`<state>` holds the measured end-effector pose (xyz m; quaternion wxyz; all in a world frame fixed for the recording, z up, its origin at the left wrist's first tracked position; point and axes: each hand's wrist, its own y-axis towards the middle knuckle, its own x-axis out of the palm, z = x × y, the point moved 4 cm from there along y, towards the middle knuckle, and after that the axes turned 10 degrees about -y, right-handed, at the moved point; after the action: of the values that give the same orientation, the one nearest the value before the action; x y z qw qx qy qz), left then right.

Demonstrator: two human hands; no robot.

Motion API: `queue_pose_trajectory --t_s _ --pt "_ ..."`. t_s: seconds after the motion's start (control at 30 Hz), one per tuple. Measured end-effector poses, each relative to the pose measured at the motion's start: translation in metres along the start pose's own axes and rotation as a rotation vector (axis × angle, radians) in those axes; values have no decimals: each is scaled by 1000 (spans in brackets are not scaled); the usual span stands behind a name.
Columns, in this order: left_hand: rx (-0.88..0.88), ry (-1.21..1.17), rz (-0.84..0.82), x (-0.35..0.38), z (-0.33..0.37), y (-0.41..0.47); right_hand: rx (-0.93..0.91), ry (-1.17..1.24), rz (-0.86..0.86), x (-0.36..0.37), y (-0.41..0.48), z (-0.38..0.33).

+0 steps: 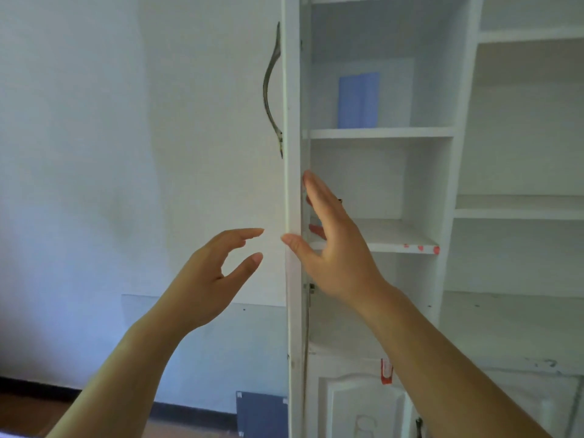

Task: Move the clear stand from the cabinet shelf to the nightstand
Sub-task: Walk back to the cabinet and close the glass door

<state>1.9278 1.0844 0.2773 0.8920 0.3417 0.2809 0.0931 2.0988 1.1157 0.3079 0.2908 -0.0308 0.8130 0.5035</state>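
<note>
The clear stand point(395, 90) is upright on an upper shelf point(379, 133) of the white cabinet, with a blue sheet point(358, 99) in it. The cabinet door point(292, 153) is swung open and seen edge-on. My right hand point(335, 251) is well below the stand, fingers stretched flat along the inner side of the door's edge and thumb on the edge itself. My left hand point(215, 279) hovers left of the door, fingers loosely curled and apart, holding nothing. No nightstand is in view.
A curved metal handle point(273, 90) sticks out of the door's outer face. The shelf point(395, 245) behind my right hand has red marks on its front edge. More open shelves point(518, 213) lie to the right. A grey panel point(262, 412) leans low against the wall.
</note>
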Motion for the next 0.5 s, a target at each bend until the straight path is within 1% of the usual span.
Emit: queue_pose_trajectory --t_s 0.1,0.33,0.5 --pt "12 10 -20 3 -4 5 6 78 -21 3 1 1" --pt "67 -8 -50 17 -9 21 23 97 -7 -3 -1 4" --pt "119 -130 -33 35 1 45 75 87 25 -25 -13 16"
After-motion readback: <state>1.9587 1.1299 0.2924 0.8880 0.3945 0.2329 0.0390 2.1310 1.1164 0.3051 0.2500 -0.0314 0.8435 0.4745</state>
